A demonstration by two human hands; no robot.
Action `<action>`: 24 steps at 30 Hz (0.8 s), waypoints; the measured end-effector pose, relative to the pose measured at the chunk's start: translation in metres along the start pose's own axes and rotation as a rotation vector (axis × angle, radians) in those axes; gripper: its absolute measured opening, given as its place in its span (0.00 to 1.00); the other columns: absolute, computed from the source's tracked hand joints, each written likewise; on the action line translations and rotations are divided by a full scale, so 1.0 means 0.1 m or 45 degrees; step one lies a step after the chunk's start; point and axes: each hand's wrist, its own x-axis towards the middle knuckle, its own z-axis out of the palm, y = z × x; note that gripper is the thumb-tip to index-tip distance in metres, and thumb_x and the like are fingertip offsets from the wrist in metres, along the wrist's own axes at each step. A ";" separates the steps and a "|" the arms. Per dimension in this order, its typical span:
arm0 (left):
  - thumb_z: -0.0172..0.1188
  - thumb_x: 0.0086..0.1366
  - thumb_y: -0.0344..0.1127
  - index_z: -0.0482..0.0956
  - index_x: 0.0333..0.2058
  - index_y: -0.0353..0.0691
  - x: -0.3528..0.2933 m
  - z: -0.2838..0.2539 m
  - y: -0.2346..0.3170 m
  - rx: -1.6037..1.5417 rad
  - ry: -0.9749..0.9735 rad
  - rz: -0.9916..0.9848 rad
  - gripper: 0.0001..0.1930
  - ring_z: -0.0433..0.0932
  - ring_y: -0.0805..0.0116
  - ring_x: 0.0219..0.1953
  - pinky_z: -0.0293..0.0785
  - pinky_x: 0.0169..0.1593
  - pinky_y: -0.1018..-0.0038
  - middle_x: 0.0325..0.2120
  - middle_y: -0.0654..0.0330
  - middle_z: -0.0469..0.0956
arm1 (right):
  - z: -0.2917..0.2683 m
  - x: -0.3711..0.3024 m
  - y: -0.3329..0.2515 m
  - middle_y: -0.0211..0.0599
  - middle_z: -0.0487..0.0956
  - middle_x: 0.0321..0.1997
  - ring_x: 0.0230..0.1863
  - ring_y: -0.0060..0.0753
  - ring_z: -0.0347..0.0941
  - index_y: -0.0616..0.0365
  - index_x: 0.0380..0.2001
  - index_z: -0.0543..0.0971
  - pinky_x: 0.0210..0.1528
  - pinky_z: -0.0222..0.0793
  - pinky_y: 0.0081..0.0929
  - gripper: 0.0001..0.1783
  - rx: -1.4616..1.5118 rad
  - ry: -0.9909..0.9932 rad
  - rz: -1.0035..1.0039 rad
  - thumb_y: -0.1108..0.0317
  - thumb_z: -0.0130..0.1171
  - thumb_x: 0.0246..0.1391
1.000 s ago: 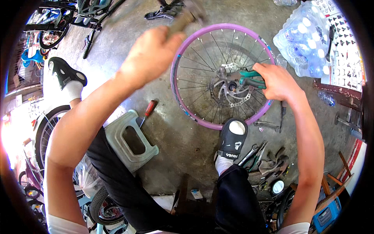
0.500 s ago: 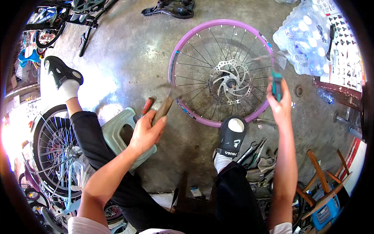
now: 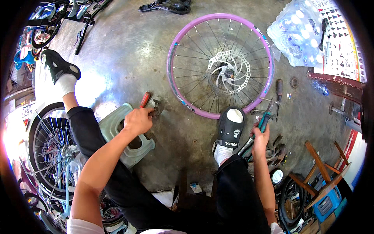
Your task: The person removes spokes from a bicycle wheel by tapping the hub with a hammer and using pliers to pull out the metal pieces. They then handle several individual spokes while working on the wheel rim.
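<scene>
My left hand (image 3: pixel 138 121) is low over the pale green plastic stool (image 3: pixel 130 156), fingers closed around a hammer. Only the metal hammer head (image 3: pixel 157 108) shows past my fingertips; the handle is mostly hidden. Just beyond those fingers is a red-handled tool (image 3: pixel 145 99). My right hand (image 3: pixel 260 139) grips a teal-and-black-handled screwdriver (image 3: pixel 265 120), its metal end pointing away from me near the wheel's rim. The purple-rimmed bicycle wheel (image 3: pixel 220 116) lies flat on the floor, its disc rotor (image 3: pixel 244 69) facing up. My right shoe (image 3: pixel 230 128) is against the near rim.
Beyond my right hand lies a dark-handled tool (image 3: pixel 279 89), near a small sprocket (image 3: pixel 294 82). Wrapped water bottles (image 3: pixel 296 35) stand far right. A black saddle (image 3: pixel 165 6) is at the far edge. A wooden stool (image 3: pixel 317 167) is at right, a bicycle wheel (image 3: pixel 35 150) at left.
My left hand has lowered the hammer toward the stool. My right hand has come down and nearer, from beside the wheel to beside my right shoe, still holding the screwdriver.
</scene>
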 end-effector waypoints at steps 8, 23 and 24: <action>0.58 0.62 0.36 0.87 0.48 0.47 -0.10 -0.04 0.30 0.165 -0.036 -0.059 0.17 0.87 0.47 0.47 0.83 0.52 0.59 0.44 0.47 0.87 | -0.05 -0.35 0.58 0.34 0.76 0.34 0.27 0.27 0.72 0.60 0.54 0.72 0.29 0.70 0.28 0.22 0.015 0.218 0.169 0.72 0.61 0.57; 0.58 0.64 0.37 0.87 0.53 0.59 0.02 -0.08 0.25 0.144 -0.080 -0.113 0.20 0.86 0.49 0.49 0.81 0.54 0.56 0.45 0.49 0.87 | -0.26 -0.50 1.01 0.40 0.79 0.36 0.35 0.36 0.74 0.69 0.51 0.74 0.39 0.71 0.38 0.23 -0.238 0.130 0.479 0.65 0.61 0.55; 0.58 0.64 0.37 0.87 0.54 0.58 0.00 -0.08 0.22 0.156 -0.100 -0.135 0.20 0.86 0.49 0.48 0.82 0.53 0.56 0.44 0.49 0.87 | -0.25 -0.47 1.04 0.41 0.80 0.37 0.37 0.37 0.74 0.70 0.53 0.74 0.41 0.71 0.39 0.25 -0.251 0.138 0.474 0.64 0.62 0.56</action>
